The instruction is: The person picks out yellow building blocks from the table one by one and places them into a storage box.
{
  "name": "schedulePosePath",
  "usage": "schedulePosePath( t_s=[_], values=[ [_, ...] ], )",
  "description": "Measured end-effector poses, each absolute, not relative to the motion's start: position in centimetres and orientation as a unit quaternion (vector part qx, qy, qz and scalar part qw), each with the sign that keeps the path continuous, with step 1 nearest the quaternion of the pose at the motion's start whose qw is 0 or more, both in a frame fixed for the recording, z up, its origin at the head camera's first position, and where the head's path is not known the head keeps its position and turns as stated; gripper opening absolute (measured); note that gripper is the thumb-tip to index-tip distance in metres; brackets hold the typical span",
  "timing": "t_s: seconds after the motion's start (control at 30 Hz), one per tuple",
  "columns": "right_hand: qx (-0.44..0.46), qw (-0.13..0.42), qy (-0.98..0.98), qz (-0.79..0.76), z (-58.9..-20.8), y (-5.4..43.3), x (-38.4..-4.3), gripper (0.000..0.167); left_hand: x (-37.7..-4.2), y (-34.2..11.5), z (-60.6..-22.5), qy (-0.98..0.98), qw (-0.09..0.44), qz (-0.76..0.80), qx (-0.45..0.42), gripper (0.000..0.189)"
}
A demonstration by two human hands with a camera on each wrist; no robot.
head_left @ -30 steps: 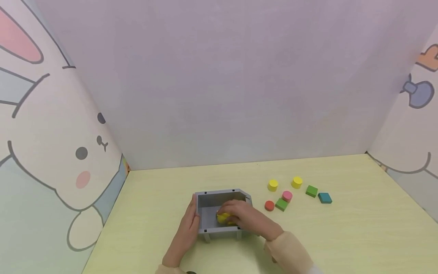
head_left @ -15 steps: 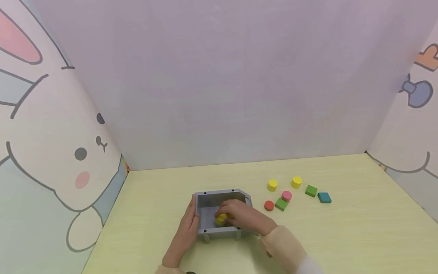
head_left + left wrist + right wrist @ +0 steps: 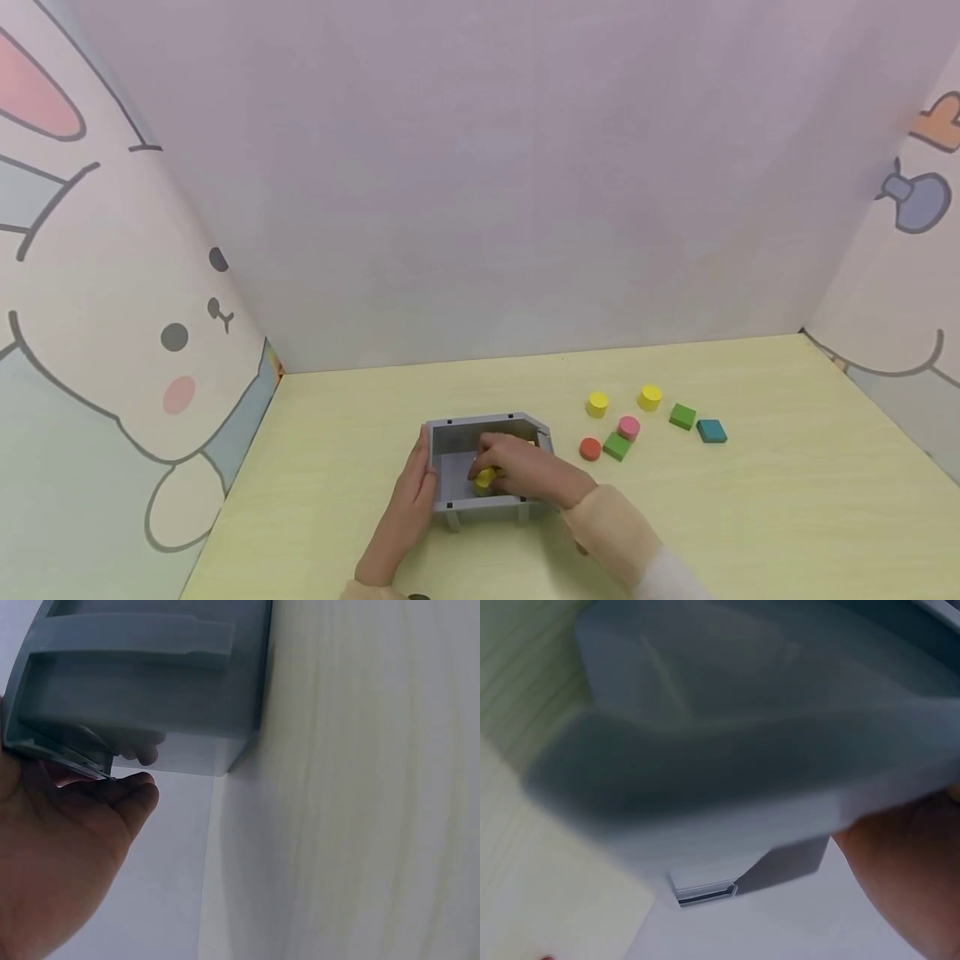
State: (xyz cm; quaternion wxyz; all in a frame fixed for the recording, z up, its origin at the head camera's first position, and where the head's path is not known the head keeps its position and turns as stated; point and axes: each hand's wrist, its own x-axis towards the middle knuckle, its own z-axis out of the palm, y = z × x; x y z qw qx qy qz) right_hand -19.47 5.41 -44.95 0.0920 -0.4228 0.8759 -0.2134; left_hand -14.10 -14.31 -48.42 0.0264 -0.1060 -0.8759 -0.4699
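Note:
A grey plastic bin [image 3: 487, 505] stands on the table with its open top facing me. My left hand [image 3: 414, 487] lies along its left wall, fingers straight against the outside. In the left wrist view, that hand [image 3: 75, 832] is at the bin's edge. My right hand [image 3: 528, 468] reaches inside and pinches a small yellow block [image 3: 483, 481] near the front wall; the hand covers part of the block. Another yellow bit [image 3: 532, 443] shows behind the right hand. The right wrist view shows mostly the blurred bin wall [image 3: 742, 765], with part of the hand [image 3: 907, 862] at the right.
Right of the bin lie two yellow cylinders [image 3: 597, 405], a red disc [image 3: 590, 449], a pink disc [image 3: 629, 429], two green blocks [image 3: 682, 416] and a teal block [image 3: 712, 431]. A pale wall [image 3: 525, 208] closes the table's back; printed side panels [image 3: 112, 275] flank it.
The right hand has shifted slightly left inside the bin, and the yellow block at its fingertips has moved a little left too. The left hand and the bin have stayed put.

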Motion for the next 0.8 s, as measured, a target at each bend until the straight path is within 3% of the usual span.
schedulePosePath(
  t_s=[0.8],
  values=[
    [-0.430,0.060,0.879,-0.197,-45.12,6.16,-19.78,0.023,-14.11,-14.29,-48.37,-0.874,0.021,-0.475,-0.103,0.057]
  ],
)
